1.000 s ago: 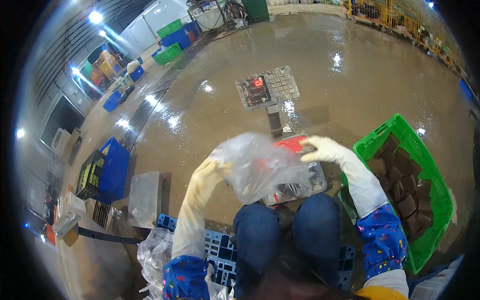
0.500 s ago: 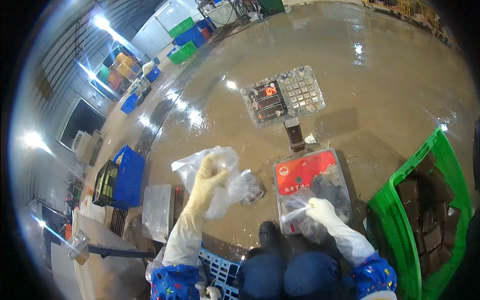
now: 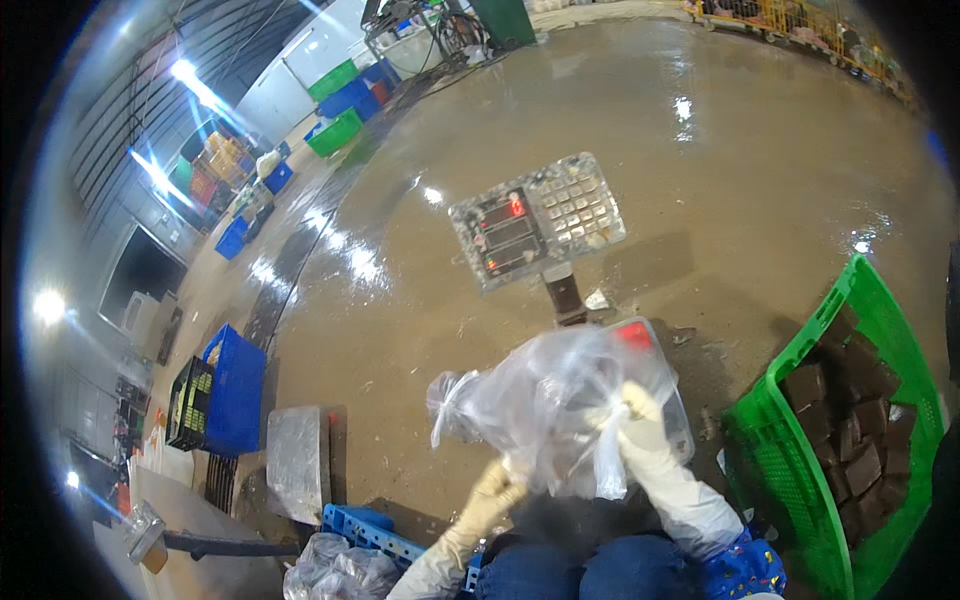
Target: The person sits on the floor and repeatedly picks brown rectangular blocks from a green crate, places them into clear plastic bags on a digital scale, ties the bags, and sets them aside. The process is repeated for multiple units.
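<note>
A clear plastic bag [image 3: 545,405] hangs over the platform of a floor scale [image 3: 655,350], and both my gloved hands hold it. My right hand [image 3: 640,425] grips the bag's right side from above. My left hand [image 3: 492,490] holds the lower left edge. The bag hides most of the scale's red-topped platform. The scale's display and keypad head [image 3: 535,222] stands on a post just beyond. Dark brown blocks [image 3: 850,420] fill a green crate [image 3: 790,455] at my right.
A wet brown floor [image 3: 700,160] stretches ahead. A blue crate [image 3: 235,385] and a grey block [image 3: 297,460] lie to the left. A blue pallet [image 3: 365,530] and crumpled bags [image 3: 335,575] sit by my knees. Green and blue bins [image 3: 340,105] stand far off.
The bag was held out left by my left hand while my right hand touched the scale platform. Now both hands hold the bag over the scale, and my view has tilted.
</note>
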Motion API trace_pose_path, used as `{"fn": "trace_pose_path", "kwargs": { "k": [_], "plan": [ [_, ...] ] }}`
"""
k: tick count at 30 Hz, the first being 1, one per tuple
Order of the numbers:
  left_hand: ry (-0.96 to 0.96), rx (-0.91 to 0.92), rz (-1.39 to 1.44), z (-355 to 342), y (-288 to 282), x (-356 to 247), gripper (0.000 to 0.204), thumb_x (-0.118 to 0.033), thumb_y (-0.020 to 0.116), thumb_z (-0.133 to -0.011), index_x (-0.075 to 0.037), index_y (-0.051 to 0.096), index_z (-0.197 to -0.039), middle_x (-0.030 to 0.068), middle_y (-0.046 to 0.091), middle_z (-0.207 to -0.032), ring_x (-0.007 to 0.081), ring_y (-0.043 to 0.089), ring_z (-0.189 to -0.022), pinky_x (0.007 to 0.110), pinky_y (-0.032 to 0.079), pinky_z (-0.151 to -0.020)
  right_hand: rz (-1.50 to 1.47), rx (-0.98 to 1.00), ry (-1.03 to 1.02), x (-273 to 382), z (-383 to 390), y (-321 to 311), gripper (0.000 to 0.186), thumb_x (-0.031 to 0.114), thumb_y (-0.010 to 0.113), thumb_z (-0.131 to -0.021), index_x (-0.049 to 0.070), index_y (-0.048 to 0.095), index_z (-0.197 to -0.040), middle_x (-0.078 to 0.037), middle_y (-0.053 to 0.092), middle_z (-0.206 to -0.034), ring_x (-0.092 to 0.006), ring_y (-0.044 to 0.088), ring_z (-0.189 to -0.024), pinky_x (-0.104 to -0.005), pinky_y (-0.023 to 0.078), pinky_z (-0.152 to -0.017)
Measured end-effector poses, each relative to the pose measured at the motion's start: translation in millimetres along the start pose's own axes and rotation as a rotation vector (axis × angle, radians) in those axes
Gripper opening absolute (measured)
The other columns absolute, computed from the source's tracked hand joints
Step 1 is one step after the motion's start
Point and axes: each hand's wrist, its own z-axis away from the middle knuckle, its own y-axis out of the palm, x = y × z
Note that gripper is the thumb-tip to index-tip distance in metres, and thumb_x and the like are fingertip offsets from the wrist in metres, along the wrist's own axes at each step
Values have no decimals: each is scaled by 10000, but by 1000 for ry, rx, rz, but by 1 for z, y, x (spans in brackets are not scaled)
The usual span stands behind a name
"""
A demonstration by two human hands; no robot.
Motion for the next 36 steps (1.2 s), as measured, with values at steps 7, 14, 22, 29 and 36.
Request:
{"fn": "trace_pose_path", "kwargs": {
  "k": [7,14,22,29,36],
  "plan": [
    [-261,-20,692,-20,-10,-21,225,-237,620,-940,-47,593,-1056,23,598,-813,111,564,-690,285,490,-664,513,-138,-179,-3,-18,-51,123,-18,624,-776,56,580,-864,-5,644,-820,-66,563,-716,-234,463,-634],
    [435,71,-648,-61,4,78,188,-255,602,-955,-72,642,-965,-23,653,-911,135,599,-855,317,482,-791,284,-353,-66,-15,-18,-53,192,-39,617,-805,63,610,-968,21,601,-852,-67,552,-716,-204,464,-640],
    [-209,654,751,-29,-3,24,257,-239,561,-970,0,596,-1059,93,646,-936,201,634,-841,332,509,-794,367,-239,-142,-42,-31,-89,229,-34,638,-807,59,609,-1014,3,630,-901,-83,571,-781,-230,472,-720],
    [155,-66,274,-72,3,43,314,-231,698,-878,-51,598,-1115,38,639,-890,181,625,-790,318,526,-700,480,-425,67,-40,-12,-59,227,29,733,-763,51,637,-967,7,637,-888,-83,571,-794,-235,452,-744],
    [-371,795,356,-59,35,114,200,-222,628,-944,-61,616,-1062,-3,617,-888,81,550,-800,242,464,-713,356,-449,25,-46,-13,-67,211,-36,670,-744,85,621,-909,39,594,-823,-59,525,-716,-207,423,-669]
  ]
}}
